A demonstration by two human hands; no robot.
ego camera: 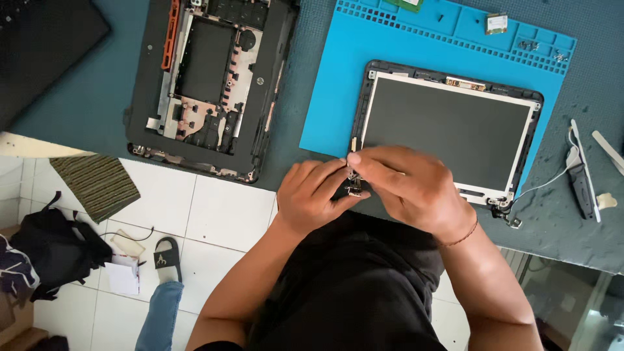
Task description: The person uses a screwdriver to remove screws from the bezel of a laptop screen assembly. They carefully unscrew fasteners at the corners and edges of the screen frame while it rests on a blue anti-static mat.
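Hinge (353, 184) work is under way, I judge: the laptop screen assembly (448, 130) lies bezel-less on the blue mat (331, 97) near the table's front edge, its long axis along that edge. My left hand (312, 195) and right hand (406, 185) pinch the small metal hinge at its near-left corner; the stripped base chassis (208, 84) waits left.

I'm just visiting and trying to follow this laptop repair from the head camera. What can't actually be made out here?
- Small metal hinge part: mostly covered by the left hand and right hand; its shape is unclear.
- Near-left corner of the black-framed laptop screen panel: hidden behind both hands.
- Tiny screws in the blue silicone work mat: too small to count.
- Opened black laptop base: cut off by the top edge.
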